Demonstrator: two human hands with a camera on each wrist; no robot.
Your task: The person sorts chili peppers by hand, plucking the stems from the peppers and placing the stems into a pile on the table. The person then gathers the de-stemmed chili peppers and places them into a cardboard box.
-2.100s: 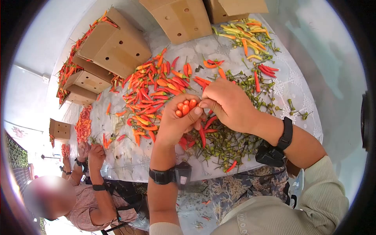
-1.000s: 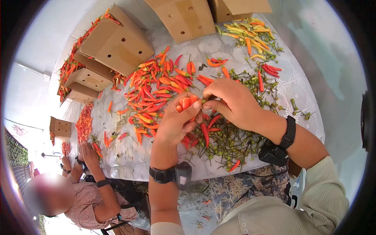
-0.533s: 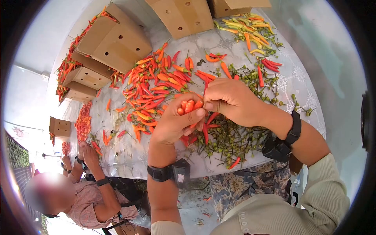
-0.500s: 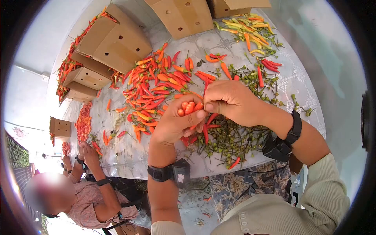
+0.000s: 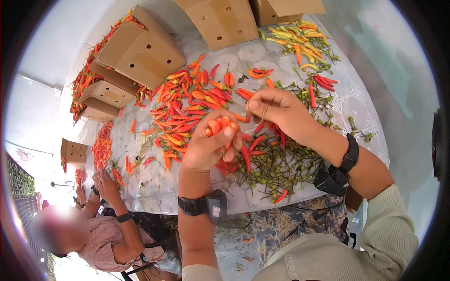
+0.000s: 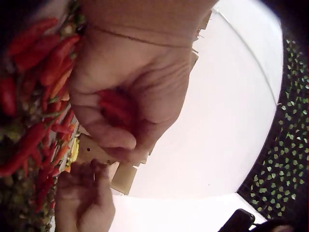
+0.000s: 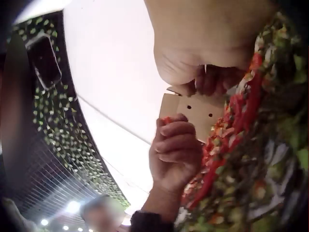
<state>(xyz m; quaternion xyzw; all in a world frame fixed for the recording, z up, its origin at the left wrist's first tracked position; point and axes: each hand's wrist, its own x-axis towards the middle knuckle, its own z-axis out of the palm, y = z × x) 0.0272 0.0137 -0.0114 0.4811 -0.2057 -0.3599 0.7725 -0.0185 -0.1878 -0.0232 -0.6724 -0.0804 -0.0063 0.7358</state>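
My left hand (image 5: pixel 204 145) is curled around several red-orange chili peppers (image 5: pixel 215 125), their rounded ends showing above the thumb. In the left wrist view, a red chili (image 6: pixel 117 107) sits inside the curled fingers. My right hand (image 5: pixel 283 114) is just right of the left one, apart from it, with fingers bent and the thumb near the index finger. I cannot tell whether a stem is between its fingertips. Beneath the hands are loose red chilies (image 5: pixel 245 159) and a heap of green stems (image 5: pixel 276 173). A large pile of red and orange chilies (image 5: pixel 180 105) lies beyond the left hand.
Cardboard boxes (image 5: pixel 145 49) stand along the far side, some filled with chilies. Yellow chilies (image 5: pixel 300 37) lie at the back right. Another person (image 5: pixel 108 239) sits at the left, hands over the table (image 5: pixel 361 107). The table's near edge (image 5: pixel 234 211) runs in front of me.
My right hand has drawn away from the left, opening a gap between them; before, its fingertips were at the held chilies. The left hand has kept its hold, and its chilies have shifted slightly.
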